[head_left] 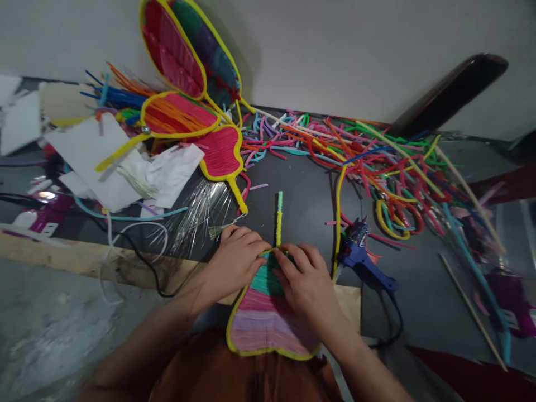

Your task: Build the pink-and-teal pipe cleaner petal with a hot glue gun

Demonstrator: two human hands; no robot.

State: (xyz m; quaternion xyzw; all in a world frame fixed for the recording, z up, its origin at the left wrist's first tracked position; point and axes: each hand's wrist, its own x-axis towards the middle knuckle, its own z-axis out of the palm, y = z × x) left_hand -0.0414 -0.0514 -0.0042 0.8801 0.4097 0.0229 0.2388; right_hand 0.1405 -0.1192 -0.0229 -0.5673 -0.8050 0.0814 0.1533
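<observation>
A petal-shaped panel of pipe cleaners (268, 324) lies close to my body at the table's front edge. Bands of teal, magenta, lilac and pink fill it, inside a yellow rim. From its narrow end a stem (279, 220) points away from me, yellow low down and pale green at the tip. My left hand (240, 257) pinches the panel's left side near the stem's base. On the other side my right hand (307, 279) grips the same end, its fingers curled at the rim and covering part of the teal band. Both sets of fingertips nearly meet there.
Right of my hands lies a blue glue gun (366, 259), near scissors (396, 218). Loose pipe cleaners (310, 139) run along the back. Finished yellow-rimmed petals (221, 151) stand at back left, beside white papers (100, 148) and clear strands (188, 206).
</observation>
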